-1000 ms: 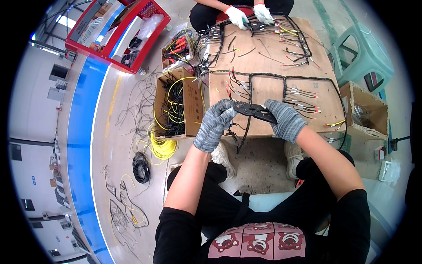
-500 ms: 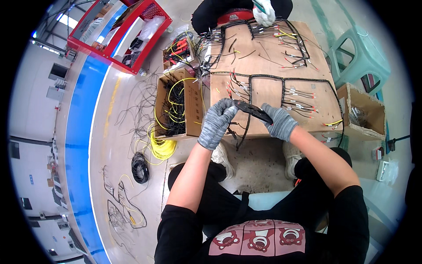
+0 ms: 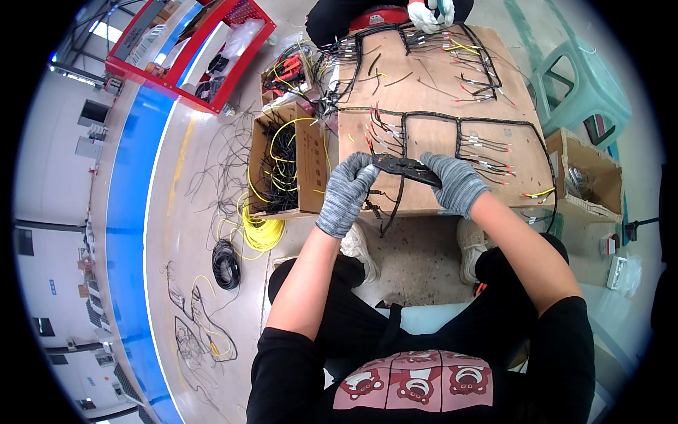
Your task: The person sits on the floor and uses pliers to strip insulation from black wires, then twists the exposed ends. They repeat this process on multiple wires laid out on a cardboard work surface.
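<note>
A black crimping tool (image 3: 400, 167) is held over the near edge of a plywood board (image 3: 432, 195). My right hand (image 3: 455, 185), in a grey knitted glove, wraps round its handles. At the tool's head, my gloved left hand (image 3: 348, 192) has its fingers pressed together; whatever small piece lies between them is hidden. Beyond the tool, a black taped wire harness (image 3: 431, 115) runs across the board, with several branches ending in red and white tips. A branch of it hangs over the near edge beside my left hand.
To the left stand a cardboard box (image 3: 311, 159) of black wires, a yellow wire coil (image 3: 260, 233) and a black coil (image 3: 226, 265). On the right are another cardboard box (image 3: 590, 201) and a green stool (image 3: 583, 92). A co-worker's white-gloved hands (image 3: 427, 18) work at the far edge.
The crimping tool has turned to lie more level, and my left hand has shifted slightly left. My right hand has moved slightly. The co-worker's second hand has come into sight.
</note>
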